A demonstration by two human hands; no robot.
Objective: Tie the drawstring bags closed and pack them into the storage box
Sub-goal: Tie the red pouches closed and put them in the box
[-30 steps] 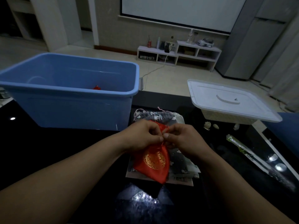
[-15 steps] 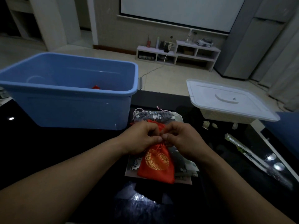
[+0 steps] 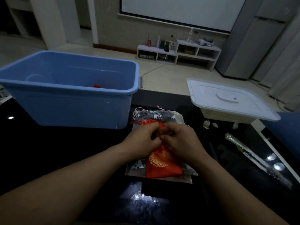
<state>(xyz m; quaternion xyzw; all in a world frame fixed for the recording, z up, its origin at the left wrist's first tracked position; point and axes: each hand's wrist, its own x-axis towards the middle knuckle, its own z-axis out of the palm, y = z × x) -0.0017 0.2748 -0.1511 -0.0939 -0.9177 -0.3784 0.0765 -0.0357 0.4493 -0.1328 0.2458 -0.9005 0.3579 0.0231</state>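
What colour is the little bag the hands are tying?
Red bag with a gold embroidered pattern, seen in the head view.

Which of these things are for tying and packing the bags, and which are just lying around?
For the job:
red bag, pinched at its neck by the left hand and right hand
grey patterned bags underneath
blue storage box, with something red inside

Just lying about:
white lid on a basket
small pale bits
wrapped green stick
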